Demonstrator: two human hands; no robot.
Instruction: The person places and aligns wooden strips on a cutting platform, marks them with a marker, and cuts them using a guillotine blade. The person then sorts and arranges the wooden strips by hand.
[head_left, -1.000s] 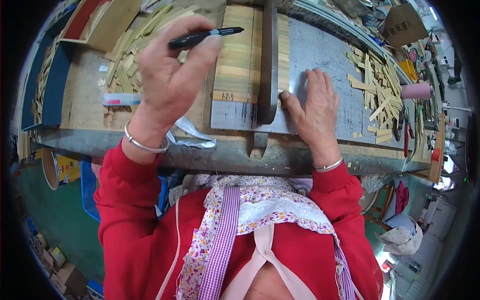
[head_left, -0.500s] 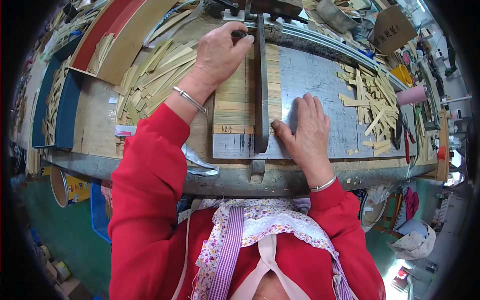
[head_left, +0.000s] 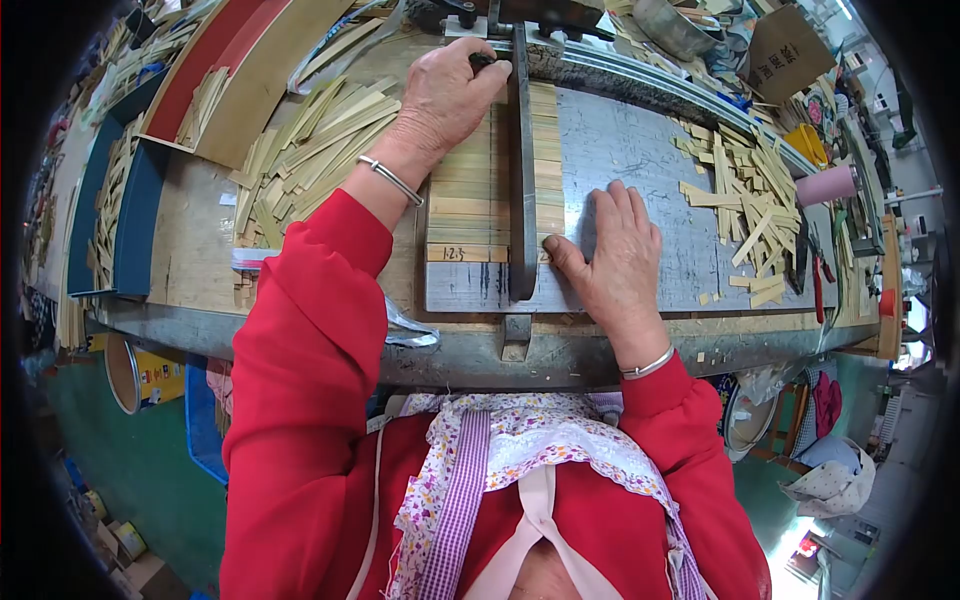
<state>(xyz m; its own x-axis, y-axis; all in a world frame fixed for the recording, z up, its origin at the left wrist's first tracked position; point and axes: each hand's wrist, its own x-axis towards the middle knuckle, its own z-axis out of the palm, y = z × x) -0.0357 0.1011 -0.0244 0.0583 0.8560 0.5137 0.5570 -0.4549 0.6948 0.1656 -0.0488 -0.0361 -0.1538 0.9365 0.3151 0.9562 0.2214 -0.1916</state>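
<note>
My left hand is closed round a small black handle, beside the far end of a long dark metal bar. The bar runs lengthwise over a row of flat bamboo strips laid side by side on a grey metal plate. The nearest strip bears handwritten marks reading like "1.2.5". To the right of the bar, my right hand lies open on the plate, fingers pointing away from me. Its thumb touches the right ends of the near strips.
Loose strips are heaped left of the plate, and short pieces lie on its right side. A blue tray and a red-lined wooden box stand at left. Pliers and a pink roll are at right.
The view has shifted slightly. Both hands keep nearly the same places, the left on the handle and the right on the plate; the strips look unchanged.
</note>
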